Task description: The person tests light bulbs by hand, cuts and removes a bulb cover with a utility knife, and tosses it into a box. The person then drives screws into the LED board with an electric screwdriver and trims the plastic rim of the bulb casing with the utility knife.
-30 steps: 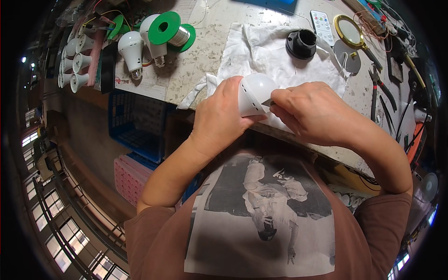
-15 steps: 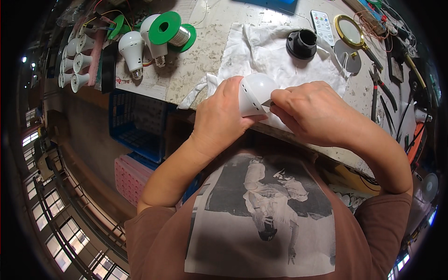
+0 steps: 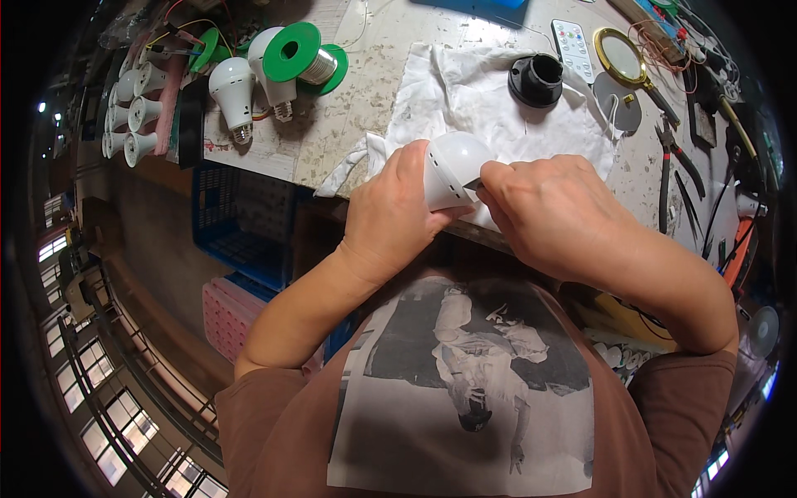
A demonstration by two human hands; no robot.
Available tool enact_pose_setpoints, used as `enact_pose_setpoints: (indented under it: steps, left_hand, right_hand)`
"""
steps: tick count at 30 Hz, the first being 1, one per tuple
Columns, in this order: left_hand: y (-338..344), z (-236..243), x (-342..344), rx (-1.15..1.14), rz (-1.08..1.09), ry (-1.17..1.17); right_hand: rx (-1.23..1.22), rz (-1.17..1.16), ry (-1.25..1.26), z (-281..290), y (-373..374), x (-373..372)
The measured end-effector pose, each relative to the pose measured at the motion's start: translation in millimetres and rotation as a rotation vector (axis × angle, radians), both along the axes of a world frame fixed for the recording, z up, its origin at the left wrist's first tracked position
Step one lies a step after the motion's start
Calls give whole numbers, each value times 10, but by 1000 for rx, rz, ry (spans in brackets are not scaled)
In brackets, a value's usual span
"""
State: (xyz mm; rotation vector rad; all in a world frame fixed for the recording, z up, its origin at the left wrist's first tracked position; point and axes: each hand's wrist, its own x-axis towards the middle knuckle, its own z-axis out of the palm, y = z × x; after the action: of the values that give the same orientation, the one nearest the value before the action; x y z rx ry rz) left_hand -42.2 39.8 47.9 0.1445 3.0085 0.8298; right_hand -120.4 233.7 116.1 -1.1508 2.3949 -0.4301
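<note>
A white LED bulb is tilted over the table's front edge, its dome facing up and away. My left hand is closed round its body from the left, with the thumb underneath. My right hand pinches a thin, flat metal blade, whose tip meets the bulb by the seam between dome and body. Most of the blade is hidden by my fingers. Beneath and beyond the bulb a crumpled white cloth is spread, with a black round holder standing on it.
At the left are two more bulbs, a green solder spool and a rack of white bulb housings. On the right lie a white remote, a magnifying glass and pliers. A blue crate sits below the table.
My right hand has shifted slightly down and turned at the wrist, with the blade still against the bulb. My left hand and the bulb have barely moved.
</note>
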Motion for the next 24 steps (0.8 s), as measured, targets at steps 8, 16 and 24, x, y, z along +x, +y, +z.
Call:
enact_pose_setpoints:
  steps: [8, 16, 24]
  left_hand:
    - [6, -3, 5, -13, 0, 20]
    - [4, -23, 7, 38, 12, 23]
    - [11, 1, 6, 33, 16, 8]
  right_hand:
    - [-95, 8, -40, -54, 36, -33]
    - [-102, 51, -49, -74, 52, -81]
    - [-124, 69, -55, -89, 68, -95]
